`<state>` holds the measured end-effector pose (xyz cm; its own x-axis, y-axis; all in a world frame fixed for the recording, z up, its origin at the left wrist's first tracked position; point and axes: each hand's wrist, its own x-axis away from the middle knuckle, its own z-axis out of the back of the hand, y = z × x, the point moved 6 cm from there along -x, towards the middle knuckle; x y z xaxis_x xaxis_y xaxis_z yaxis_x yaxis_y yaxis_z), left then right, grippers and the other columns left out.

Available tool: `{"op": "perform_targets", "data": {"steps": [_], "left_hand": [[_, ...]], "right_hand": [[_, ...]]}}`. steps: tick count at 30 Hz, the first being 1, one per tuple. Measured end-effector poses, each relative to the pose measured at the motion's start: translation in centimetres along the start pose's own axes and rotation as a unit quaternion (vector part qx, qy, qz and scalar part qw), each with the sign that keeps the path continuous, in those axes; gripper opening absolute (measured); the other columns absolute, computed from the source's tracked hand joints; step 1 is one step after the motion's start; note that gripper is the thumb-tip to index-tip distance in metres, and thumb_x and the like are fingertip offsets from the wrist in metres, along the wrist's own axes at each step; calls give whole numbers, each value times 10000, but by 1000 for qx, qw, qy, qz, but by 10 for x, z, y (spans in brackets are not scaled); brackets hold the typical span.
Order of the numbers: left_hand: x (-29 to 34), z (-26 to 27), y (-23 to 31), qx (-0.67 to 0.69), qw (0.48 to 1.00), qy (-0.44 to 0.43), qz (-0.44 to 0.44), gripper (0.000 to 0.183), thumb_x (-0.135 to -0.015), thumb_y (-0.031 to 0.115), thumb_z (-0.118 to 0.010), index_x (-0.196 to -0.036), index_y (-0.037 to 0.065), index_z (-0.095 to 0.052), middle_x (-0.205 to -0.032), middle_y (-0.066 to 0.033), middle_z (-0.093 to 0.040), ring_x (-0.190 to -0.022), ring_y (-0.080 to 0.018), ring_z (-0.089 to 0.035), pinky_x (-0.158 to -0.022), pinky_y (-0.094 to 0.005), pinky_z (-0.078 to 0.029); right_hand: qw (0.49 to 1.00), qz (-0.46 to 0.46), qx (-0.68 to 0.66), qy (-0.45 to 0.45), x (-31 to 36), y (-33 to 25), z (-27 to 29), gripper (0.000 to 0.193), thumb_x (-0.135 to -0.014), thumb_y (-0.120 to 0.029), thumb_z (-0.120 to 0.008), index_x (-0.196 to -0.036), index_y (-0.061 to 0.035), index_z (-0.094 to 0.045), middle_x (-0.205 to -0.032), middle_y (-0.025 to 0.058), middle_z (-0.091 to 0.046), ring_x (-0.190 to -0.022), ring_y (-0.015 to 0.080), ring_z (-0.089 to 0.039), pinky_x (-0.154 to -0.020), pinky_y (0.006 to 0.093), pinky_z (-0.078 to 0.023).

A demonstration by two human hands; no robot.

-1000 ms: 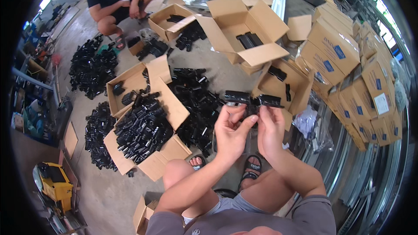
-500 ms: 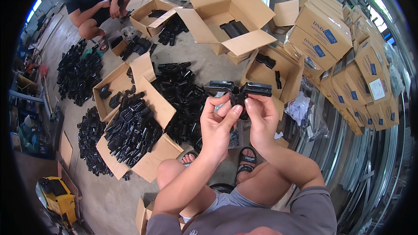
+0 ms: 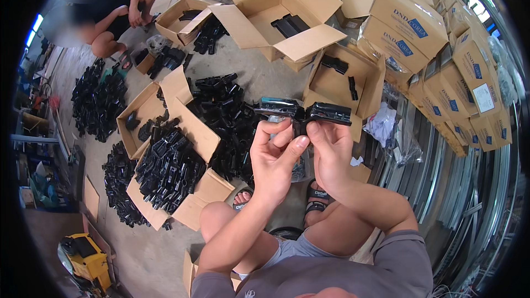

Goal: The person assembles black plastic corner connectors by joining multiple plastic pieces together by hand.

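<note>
in the last second my view has swung so the large open carton sits higher and farther left in it, yet the left hand and right hand still have the two-winged black part up over the floor, so i judge the handling unfinished. each grip is closed to a narrow pinch on it; thumbs and fingertips cover its middle, so i can't tell whether the wings are one piece or two.
</note>
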<state>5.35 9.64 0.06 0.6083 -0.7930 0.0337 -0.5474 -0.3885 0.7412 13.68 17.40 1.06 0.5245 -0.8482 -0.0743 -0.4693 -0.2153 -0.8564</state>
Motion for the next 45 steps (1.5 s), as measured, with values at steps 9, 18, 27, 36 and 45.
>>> {"op": "perform_targets", "data": {"steps": [9,18,27,36,45], "left_hand": [[-5,0,-24,186,962,-91,179,348,-906,231,-703,-1202,192,-526,-1190,-82,-643,-1066,-197,-622,-751,-259,-469],[-14,-8,2,268,942,-128,155,577,-836,302,-770,-1241,-45,-549,-1149,-145,-646,-960,-173,-619,-657,-231,-418],[-30,23,-15,85,982,13,166,505,-803,169,-805,-1240,34,-590,-1257,-115,-616,-1096,-216,-616,-724,-261,-469],[-29,23,-29,-56,978,77,186,519,-733,-115,-770,-1202,-6,-575,-1095,-129,-673,-1013,-201,-654,-896,-338,-538],[-36,26,-21,-184,974,62,120,467,-771,-115,-747,-1174,18,-551,-1035,-71,-658,-912,-132,-645,-802,-286,-553]], "right_hand": [[994,85,61,-27,-20,5,30,294,-998,-210,-578,-1204,-6,-531,-1074,66,-625,-1003,118,-589,-850,280,-477],[729,54,674,107,-188,86,248,275,-950,-229,-560,-1025,22,-642,-933,219,-674,-864,377,-645,-825,422,-503],[585,-286,732,201,-198,170,434,413,-925,-178,-521,-1269,49,-526,-1311,268,-559,-1209,392,-562,-1017,440,-463],[541,-188,783,243,-213,178,428,436,-921,-227,-593,-1258,31,-491,-1202,198,-584,-1159,374,-564,-950,464,-506],[595,-263,736,184,-220,172,382,336,-931,-298,-467,-980,-20,-649,-1048,217,-683,-1089,316,-640,-929,416,-528]]}}
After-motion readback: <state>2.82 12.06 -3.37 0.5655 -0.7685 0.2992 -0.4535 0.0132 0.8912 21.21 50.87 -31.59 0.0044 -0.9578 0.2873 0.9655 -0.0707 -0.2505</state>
